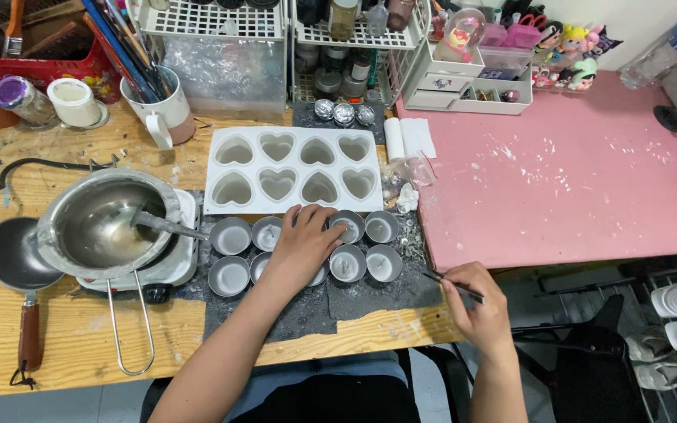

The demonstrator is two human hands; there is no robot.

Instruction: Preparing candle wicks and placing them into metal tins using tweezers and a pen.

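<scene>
My left hand (304,243) lies flat over a group of several small round metal cups (230,236) set in two rows on a dark mat (370,296). Its fingers rest on the cups in the middle of the rows. My right hand (476,301) hovers at the table's front edge, pinching a thin dark stick-like tool (452,285) that points left toward the cups. A white mould with heart-shaped cavities (295,168) sits just behind the cups.
A metal melting pot with a wire handle (103,223) sits on a small white hot plate at left, beside a dark ladle (11,258). Jars, a mug of tools (158,102) and wire racks line the back. A pink mat (573,172) covers the right side.
</scene>
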